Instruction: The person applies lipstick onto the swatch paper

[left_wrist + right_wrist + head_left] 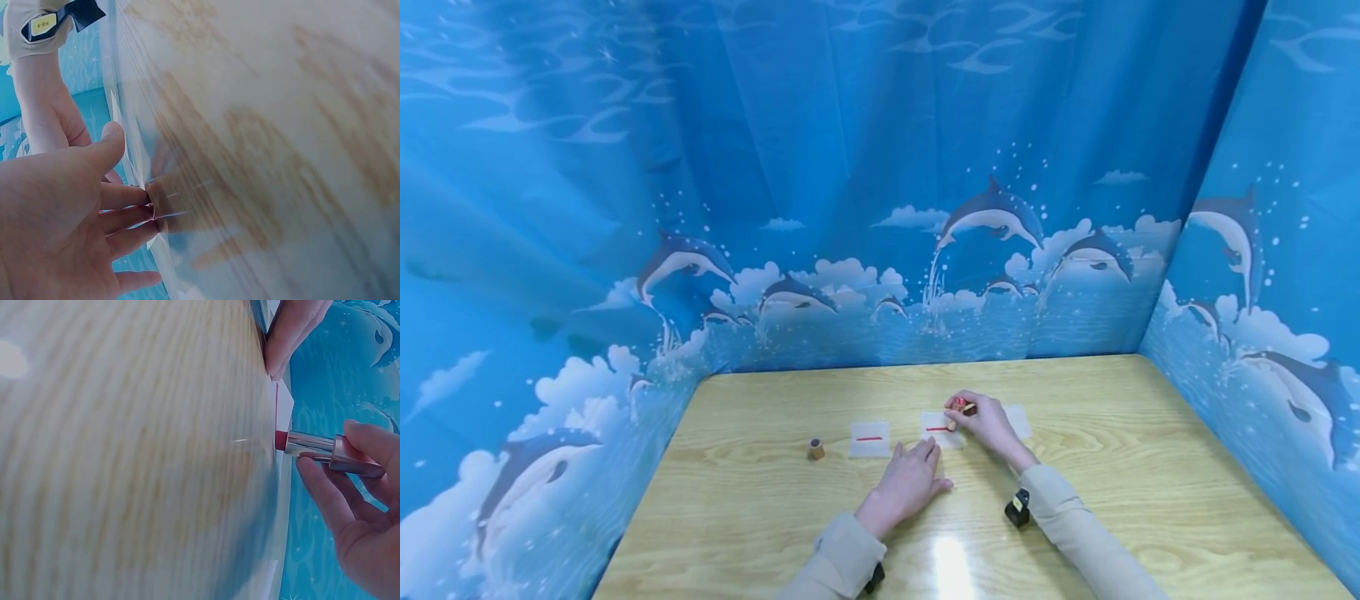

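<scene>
My right hand [988, 423] holds a lipstick [312, 447] with a shiny metallic tube, gripped between thumb and fingers in the right wrist view. Its red tip points down and touches a small white paper [931, 418] at the end of a red line [936, 429]. On that paper's near edge rests my left hand [908, 482], fingers extended and thumb out to the side. The left wrist view shows the fingertips [150, 226] against the table surface, with the right forearm behind.
Another white paper [869, 450] with a red line lies to the left. Farther left stands a small open-topped cap [816, 450]. A third pale paper [1019, 421] is partly behind the right hand. Blue dolphin curtains border the wooden table [737, 500].
</scene>
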`<state>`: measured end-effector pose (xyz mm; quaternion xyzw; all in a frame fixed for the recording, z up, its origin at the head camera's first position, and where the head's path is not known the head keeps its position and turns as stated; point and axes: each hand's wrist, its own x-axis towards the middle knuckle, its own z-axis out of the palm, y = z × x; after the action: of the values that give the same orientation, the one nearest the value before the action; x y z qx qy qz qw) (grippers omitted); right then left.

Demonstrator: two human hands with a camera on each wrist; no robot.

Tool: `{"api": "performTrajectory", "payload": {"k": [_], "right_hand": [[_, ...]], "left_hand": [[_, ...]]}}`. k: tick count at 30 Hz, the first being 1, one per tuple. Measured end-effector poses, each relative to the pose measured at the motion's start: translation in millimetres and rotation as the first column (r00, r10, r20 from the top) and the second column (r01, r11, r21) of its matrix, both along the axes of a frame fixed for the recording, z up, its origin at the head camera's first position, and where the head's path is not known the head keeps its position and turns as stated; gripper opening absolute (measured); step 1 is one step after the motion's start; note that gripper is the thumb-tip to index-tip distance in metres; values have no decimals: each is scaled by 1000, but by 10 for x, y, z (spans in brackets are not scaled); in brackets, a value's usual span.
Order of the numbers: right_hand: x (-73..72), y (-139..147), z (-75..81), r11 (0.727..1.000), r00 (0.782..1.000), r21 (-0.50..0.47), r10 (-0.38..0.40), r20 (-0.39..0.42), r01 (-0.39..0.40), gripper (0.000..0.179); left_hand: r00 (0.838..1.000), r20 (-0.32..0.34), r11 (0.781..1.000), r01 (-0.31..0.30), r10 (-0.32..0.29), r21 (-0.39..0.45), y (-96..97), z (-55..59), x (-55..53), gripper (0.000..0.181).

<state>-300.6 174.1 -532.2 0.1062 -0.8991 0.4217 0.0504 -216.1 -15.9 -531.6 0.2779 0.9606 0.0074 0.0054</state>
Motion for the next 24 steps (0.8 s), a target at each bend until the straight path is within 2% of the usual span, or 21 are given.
{"api": "performTrajectory", "payload": {"k": [6,12,20,24], "right_hand": [[-3,58,2,997,999,-69,-41,1,41,13],[62,102,97,989,997,-127,-74,-19,71,15],[159,191,138,951,995,-295,-89,39,97,21],[192,253,144,937,994,-330,-98,57,111,22]], "left_hand": [[1000,4,1000,2,-2,15,0,0,-7,68],[1000,3,999,2,-2,35,6,-16,-9,68],[999,36,998,-16,13,64,9,0,2,68],[999,42,997,-31,28,67,19,6,-4,69]]}}
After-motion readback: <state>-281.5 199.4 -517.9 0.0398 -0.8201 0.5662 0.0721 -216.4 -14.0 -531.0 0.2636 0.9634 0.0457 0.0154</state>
